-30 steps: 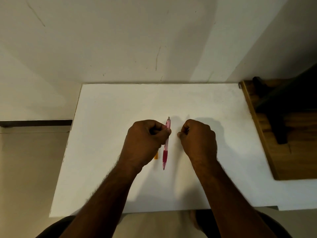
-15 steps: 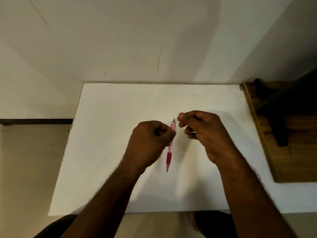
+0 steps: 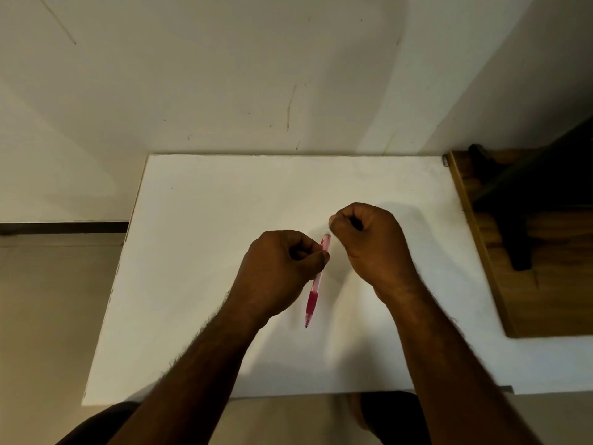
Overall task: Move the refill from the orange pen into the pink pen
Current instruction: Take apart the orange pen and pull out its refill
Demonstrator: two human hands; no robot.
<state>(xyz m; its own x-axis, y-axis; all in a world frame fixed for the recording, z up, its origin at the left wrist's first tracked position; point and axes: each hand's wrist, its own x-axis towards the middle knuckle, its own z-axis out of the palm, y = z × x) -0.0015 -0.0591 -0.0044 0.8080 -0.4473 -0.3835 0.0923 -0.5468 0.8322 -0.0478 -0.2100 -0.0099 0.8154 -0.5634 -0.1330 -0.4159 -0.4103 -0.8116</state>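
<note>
My left hand [image 3: 279, 271] grips the upper part of the pink pen [image 3: 313, 298] over the middle of the white table [image 3: 208, 220]. The pen is translucent pink with a darker pink grip, and its tip points down toward me. My right hand [image 3: 372, 242] is curled into a fist just right of and above the pen's top end, with thumb and forefinger pinched together close to it. I cannot see whether anything small sits in that pinch. The orange pen and the refill are not visible.
A wooden piece of furniture [image 3: 545, 284] butts against the table's right edge, with a dark object [image 3: 519, 248] on it. A pale wall stands behind the table's far edge. Floor lies to the left.
My left hand has lifted the pink pen and tilted it slightly. My right hand rose, opened partly, then curled shut near the pen's top. The orange bit seen under my left hand is out of sight.
</note>
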